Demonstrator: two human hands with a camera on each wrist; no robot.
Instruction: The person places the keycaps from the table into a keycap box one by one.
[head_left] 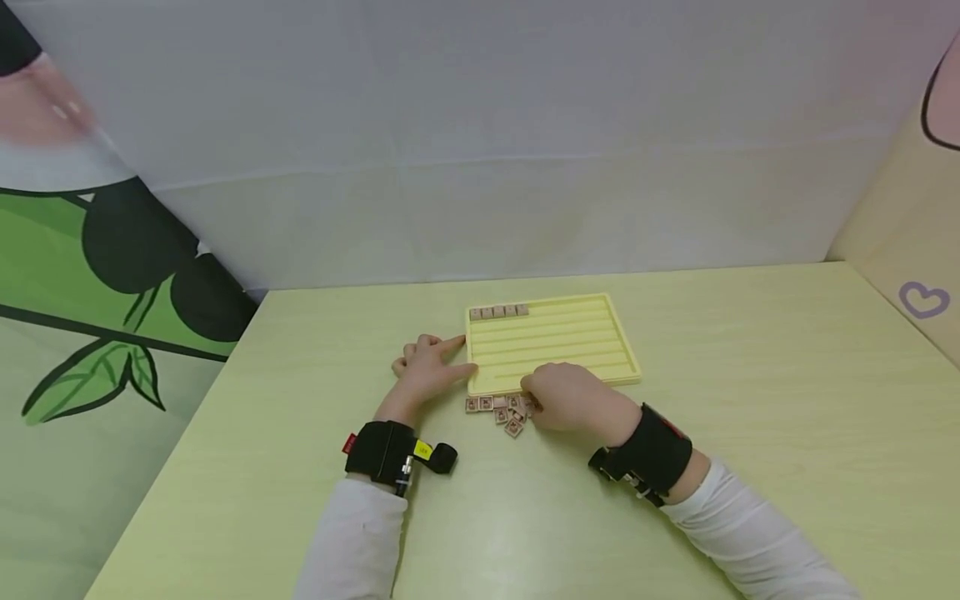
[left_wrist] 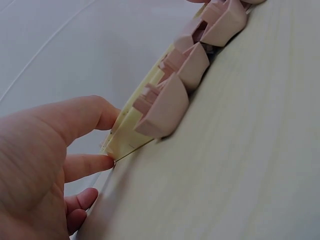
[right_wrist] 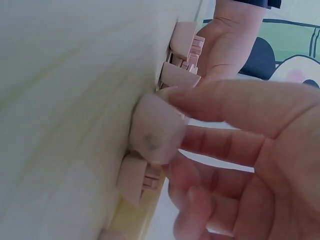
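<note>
Both hands busy: right hand (head_left: 566,396) pinches tile (right_wrist: 156,131) (tray (head_left: 555,346) beside).

**White sleeves, black wrist rigs**

Both arms wear long white sleeves (head_left: 352,533). Each wrist carries a black strap: the left wrist band (head_left: 381,450) bears a yellow tag and a red tab (plus a small black cylinder), the right wrist band (head_left: 654,452) shows red trim.

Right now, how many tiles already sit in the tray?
5, side by side in the top groove of the tray, at its far-left corner: tiles. Loose tiles lie in front; more may be hidden under the right hand.
</note>
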